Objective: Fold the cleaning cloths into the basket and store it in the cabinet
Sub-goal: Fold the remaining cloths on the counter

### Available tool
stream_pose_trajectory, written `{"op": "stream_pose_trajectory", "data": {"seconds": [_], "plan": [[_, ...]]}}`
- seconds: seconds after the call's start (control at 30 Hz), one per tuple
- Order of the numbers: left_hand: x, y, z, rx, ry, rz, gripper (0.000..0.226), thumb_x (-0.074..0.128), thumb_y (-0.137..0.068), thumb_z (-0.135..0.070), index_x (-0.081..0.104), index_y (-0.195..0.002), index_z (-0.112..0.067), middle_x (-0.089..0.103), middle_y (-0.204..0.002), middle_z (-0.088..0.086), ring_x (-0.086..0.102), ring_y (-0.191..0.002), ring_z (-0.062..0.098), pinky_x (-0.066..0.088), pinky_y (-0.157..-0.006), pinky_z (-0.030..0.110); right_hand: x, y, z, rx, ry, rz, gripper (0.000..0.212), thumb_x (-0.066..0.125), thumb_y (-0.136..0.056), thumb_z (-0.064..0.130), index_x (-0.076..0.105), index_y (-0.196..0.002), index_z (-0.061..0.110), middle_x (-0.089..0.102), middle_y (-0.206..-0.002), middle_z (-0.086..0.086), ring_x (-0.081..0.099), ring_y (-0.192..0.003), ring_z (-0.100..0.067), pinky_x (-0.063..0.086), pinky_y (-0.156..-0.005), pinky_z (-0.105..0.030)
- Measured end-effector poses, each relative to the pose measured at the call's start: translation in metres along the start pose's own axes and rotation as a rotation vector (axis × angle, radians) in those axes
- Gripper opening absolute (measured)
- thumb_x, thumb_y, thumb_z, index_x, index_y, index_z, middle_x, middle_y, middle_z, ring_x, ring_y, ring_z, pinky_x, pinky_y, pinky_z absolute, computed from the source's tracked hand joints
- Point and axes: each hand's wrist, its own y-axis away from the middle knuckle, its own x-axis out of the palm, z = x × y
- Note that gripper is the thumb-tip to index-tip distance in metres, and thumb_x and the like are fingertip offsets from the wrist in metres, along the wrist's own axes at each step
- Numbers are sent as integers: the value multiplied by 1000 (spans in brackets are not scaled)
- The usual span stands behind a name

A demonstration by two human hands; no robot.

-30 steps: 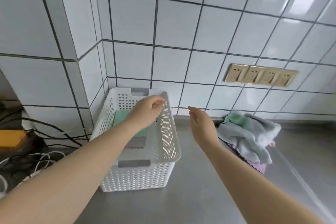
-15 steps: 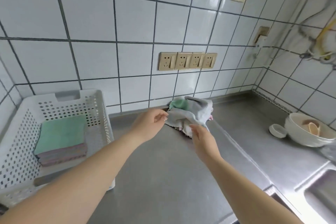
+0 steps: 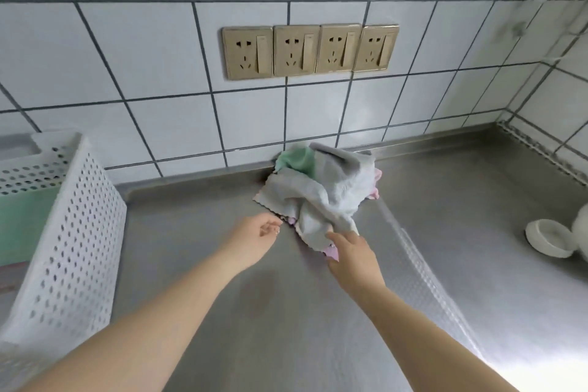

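A heap of crumpled cleaning cloths (image 3: 324,188) is lying on the steel counter (image 3: 286,312), pushed up against the foot of the tiled wall (image 3: 143,57) just below a row of four gold sockets (image 3: 310,50). A grey cloth is covering most of the heap, with a green one showing at the back left and pink edges peeking out at the right and at the front. The person's right hand (image 3: 348,251) is resting on the front corner of the heap, its fingers reaching onto the grey cloth and the pink edge beneath; whether they are pinching the fabric or only touching it cannot be told. The left hand (image 3: 259,234) is hovering just beside the scalloped front-left edge of the heap, palm turned up, fingers loosely curled and holding nothing. The white perforated basket (image 3: 73,232) is standing at the left edge of the counter, well apart from the heap, with a folded green cloth (image 3: 25,219) lying inside it. A white bowl (image 3: 545,237) is sitting at the far right.
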Motion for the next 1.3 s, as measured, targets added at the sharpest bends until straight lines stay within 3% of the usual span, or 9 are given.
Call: {"op": "stream_pose_trajectory", "data": {"seconds": [0.1, 0.23, 0.3, 0.43, 0.53, 0.7, 0.87, 1.0, 1.3], "plan": [[18, -11, 7, -38, -59, 21, 25, 52, -93, -10, 62, -115, -13, 64, -111, 0, 57, -98, 9, 37, -75, 10, 11, -17, -11, -88, 74, -1, 42, 58, -85, 22, 54, -127, 24, 49, -126, -1, 45, -117, -27, 40, -92, -33], [42, -28, 17, -1, -179, 11, 32, 58, -90, -15, 59, -122, -20, 59, -122, -5, 56, -107, 6, 37, -86, 14, 25, -40, -19, -191, 55, -120, 27, 79, -56, 20, 71, -80, 30, 61, -88, 2, 61, -79, -28, 39, -62, -31], [49, -35, 23, 55, -232, 4, 40, 61, -88, -18, 55, -128, -24, 52, -128, -9, 50, -116, 5, 35, -98, 18, 22, -47, -16, -219, -41, -202, 7, 71, -63, 28, 70, -69, 32, 60, -77, 7, 58, -71, -24, 34, -61, -28], [63, -52, 23, 171, -197, -104, 44, 68, -81, -17, 59, -124, -19, 56, -122, -4, 51, -115, 11, 38, -103, 27, 0, -59, -7, -267, -250, -227, 22, 51, -81, 30, 71, -83, 23, 65, -76, 2, 57, -74, -25, 38, -65, -30], [62, -68, 17, 179, -145, -204, 31, 67, -81, -19, 66, -112, -22, 61, -112, -4, 54, -107, 14, 44, -92, 30, -20, -72, -3, -216, -393, -179, 14, 54, -92, 23, 65, -97, 16, 66, -86, 3, 56, -86, -18, 36, -67, -24], [41, -92, -6, 167, -152, -336, 17, 51, -77, -36, 58, -68, -24, 54, -71, -7, 56, -77, 23, 44, -65, 34, -55, -88, 17, -184, -466, -287, 12, 54, -93, 27, 60, -89, 18, 58, -68, 14, 54, -67, -8, 37, -57, -8], [18, -104, -15, 185, -126, -397, 10, 53, -84, -29, 55, -75, -23, 64, -75, -4, 59, -72, 20, 44, -64, 33, -93, -94, 32, -212, -530, -407, 11, 53, -92, 29, 61, -87, 22, 59, -71, 12, 56, -73, -12, 44, -69, -28], [-12, -110, -12, 273, -248, -490, 27, 50, -86, -17, 47, -59, -18, 53, -60, 0, 53, -64, 25, 36, -56, 32, -121, -100, 40, -232, -601, -470, 11, 53, -91, 28, 63, -89, 24, 62, -78, 14, 56, -74, -6, 42, -65, -23], [-91, -73, -7, 417, -306, -869, 20, 54, -92, -24, 61, -75, -18, 61, -74, -4, 56, -72, 20, 45, -63, 33, -147, -110, 51, -317, -540, -526, 16, 55, -89, 21, 62, -77, 12, 48, -62, 3, 42, -59, -15, 32, -55, -26]]}}
